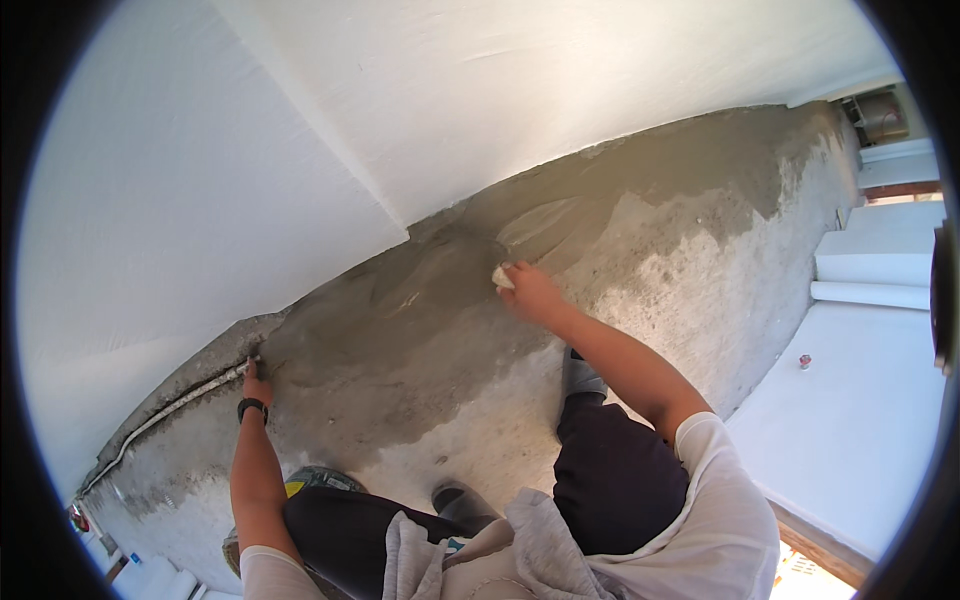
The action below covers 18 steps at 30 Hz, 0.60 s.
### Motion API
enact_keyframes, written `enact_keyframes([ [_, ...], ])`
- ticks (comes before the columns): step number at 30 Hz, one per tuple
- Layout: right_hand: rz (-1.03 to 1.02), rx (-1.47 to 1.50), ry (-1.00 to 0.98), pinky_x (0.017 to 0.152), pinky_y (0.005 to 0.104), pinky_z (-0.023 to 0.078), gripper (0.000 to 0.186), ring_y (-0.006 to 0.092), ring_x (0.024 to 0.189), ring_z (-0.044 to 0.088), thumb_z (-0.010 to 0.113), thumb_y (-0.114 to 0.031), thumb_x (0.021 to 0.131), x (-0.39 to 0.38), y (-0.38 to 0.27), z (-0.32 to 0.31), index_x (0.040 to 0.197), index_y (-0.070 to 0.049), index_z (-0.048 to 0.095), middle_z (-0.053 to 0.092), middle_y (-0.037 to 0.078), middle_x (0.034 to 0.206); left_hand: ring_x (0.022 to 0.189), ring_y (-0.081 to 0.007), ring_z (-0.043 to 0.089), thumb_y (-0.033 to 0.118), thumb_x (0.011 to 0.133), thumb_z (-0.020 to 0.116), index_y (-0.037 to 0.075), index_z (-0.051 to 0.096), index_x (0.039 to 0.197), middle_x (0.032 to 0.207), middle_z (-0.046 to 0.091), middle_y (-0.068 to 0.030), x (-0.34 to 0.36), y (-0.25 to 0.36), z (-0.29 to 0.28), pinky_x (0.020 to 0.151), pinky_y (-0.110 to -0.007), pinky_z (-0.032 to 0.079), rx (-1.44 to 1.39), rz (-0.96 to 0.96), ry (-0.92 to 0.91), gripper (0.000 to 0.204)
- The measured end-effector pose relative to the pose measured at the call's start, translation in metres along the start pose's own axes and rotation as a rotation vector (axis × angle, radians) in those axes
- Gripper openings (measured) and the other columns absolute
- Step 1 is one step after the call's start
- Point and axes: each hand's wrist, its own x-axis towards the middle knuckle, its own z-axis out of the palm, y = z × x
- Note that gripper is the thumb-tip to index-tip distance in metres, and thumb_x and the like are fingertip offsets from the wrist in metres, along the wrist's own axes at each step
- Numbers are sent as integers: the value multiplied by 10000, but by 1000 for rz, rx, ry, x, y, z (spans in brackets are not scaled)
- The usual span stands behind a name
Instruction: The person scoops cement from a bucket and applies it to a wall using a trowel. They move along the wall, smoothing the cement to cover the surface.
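My right hand (pixel 535 295) is closed on a small pale piece (pixel 503 278), perhaps a sponge, whose kind does not show clearly. It hovers over or touches damp grey mortar (pixel 420 320) spread along the foot of a white wall. My left hand (pixel 257 383), with a dark band on the wrist, is low at the mortar's left edge. Its fingers are drawn together around a small dark spot by the end of a white pipe (pixel 185 400); what they hold, if anything, cannot be made out.
A white wall (pixel 300 130) with a protruding corner runs along the far side. Under my left knee stands a dark green bucket (pixel 325 478). My boots (pixel 465 503) rest on dry, paler floor. White ledges and a small red-and-white object (pixel 805 362) are at the right.
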Motion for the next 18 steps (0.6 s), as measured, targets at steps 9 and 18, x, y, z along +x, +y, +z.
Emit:
enact_keyframes([
  [9, -178, 140, -87, 870, 472, 518, 440, 437, 1028, 618, 643, -158, 888, -29, -24, 23, 1278, 26, 554, 592, 246, 1160, 1459, -364, 323, -94, 842, 453, 137, 219, 1595, 1567, 346, -239, 17, -13, 2, 1175, -393, 329, -58, 43, -21, 822],
  [18, 386, -26, 480, 777, 516, 504, 287, 481, 921, 634, 664, -196, 855, -17, 108, -72, 1008, 47, 646, 650, 301, 939, 969, -201, 608, -150, 895, 426, 219, 268, 1597, 1419, 563, -123, 58, -74, 28, 801, -257, 447, 54, 173, 139, 809],
])
